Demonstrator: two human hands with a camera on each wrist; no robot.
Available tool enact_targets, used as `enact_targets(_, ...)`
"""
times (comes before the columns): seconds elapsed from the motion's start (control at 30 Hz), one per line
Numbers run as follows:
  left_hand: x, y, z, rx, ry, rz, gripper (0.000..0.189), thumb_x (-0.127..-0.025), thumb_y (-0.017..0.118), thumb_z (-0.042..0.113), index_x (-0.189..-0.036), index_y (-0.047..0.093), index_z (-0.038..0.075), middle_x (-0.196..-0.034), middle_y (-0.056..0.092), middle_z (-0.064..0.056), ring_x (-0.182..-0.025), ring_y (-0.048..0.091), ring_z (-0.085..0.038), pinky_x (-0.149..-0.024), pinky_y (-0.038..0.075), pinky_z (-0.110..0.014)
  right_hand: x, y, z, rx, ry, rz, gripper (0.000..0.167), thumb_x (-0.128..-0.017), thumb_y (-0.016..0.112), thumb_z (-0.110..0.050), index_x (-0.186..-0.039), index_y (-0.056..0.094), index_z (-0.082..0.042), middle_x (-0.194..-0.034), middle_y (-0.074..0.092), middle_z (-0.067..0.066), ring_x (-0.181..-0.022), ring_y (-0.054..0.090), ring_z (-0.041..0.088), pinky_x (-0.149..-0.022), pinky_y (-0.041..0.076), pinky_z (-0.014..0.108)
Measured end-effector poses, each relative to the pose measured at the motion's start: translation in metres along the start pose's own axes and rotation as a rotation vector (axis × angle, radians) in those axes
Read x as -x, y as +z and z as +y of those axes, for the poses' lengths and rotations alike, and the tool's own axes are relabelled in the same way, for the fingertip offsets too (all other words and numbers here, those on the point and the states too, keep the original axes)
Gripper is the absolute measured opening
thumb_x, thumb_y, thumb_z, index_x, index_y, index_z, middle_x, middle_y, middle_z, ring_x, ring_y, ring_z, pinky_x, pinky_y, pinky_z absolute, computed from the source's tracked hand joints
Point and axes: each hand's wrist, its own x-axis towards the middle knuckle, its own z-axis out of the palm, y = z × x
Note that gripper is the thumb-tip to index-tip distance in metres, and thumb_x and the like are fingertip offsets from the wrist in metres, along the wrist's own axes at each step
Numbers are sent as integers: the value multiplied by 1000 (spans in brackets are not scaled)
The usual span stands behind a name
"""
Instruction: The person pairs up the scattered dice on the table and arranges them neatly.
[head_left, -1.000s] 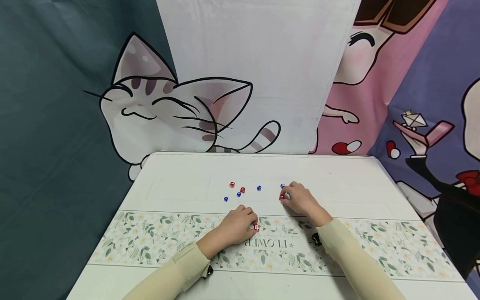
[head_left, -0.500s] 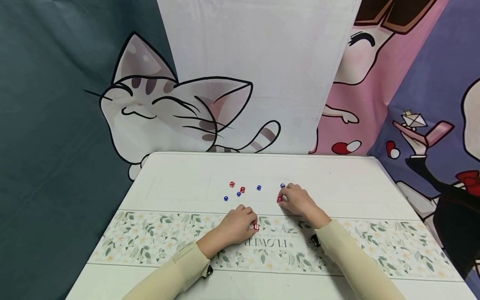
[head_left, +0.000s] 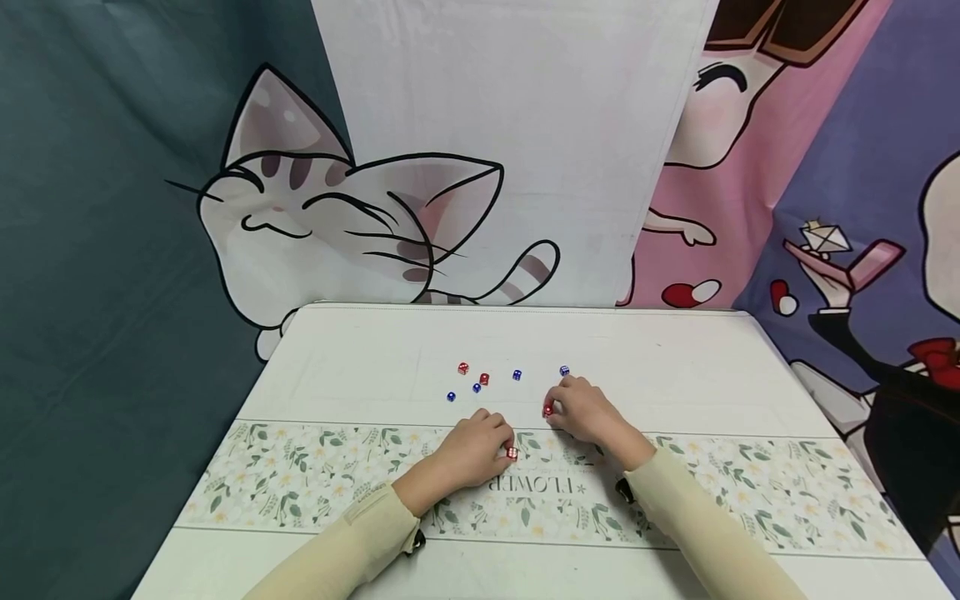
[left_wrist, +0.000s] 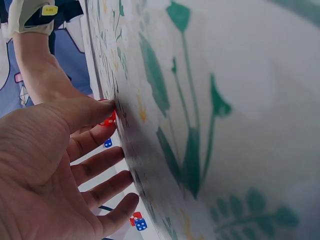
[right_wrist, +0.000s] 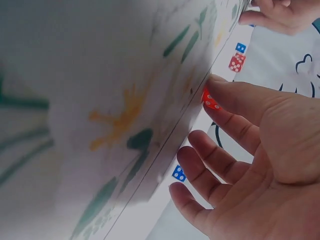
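Observation:
My left hand [head_left: 474, 450] rests on the flowered band and pinches a red die [head_left: 512, 453] between thumb and index finger. In the left wrist view that red die [left_wrist: 108, 120] shows at the thumb tip, while the other fingers spread loosely. Farther right, my right hand [head_left: 587, 410] pinches another red die [head_left: 548, 410] just beyond the band's far edge. The right wrist view shows this red die [right_wrist: 210, 99] between thumb and index finger, low at the table surface. A blue die [head_left: 565, 371] lies just beyond the right hand.
Left of the right hand lie a blue die [head_left: 517, 375], a red die [head_left: 484, 379], another red die [head_left: 463, 368] and two blue dice [head_left: 476, 387]. The white table [head_left: 360, 350] ends at a printed curtain [head_left: 480, 100].
My right hand has drawn its red die toward me and to the left, away from the far blue die. The left hand has stayed in place with its red die.

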Motion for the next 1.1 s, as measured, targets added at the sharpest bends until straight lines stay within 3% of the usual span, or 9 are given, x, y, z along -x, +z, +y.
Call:
enact_targets(0.37,-1,1,0,-5,-14,-3,18,-92,73,38,-98,66,22,-105,62,5,-96,52,-15,-77,47,-34,6,4,-13,16,-64,9,11,-87,80,-23,-94,72,-20,-99,59,1,-91,54,23,-77,45,41)
enact_targets(1.1,0,3,-1,16,-12,27,16,-91,75,35,-95,66,22,-104,63,4,-92,50,-15,-74,45,-34,14,11,-33,4,-88,-23,12,-87,81,-26,-93,72,-21,-98,59,-1,-88,52,19,-78,44,39)
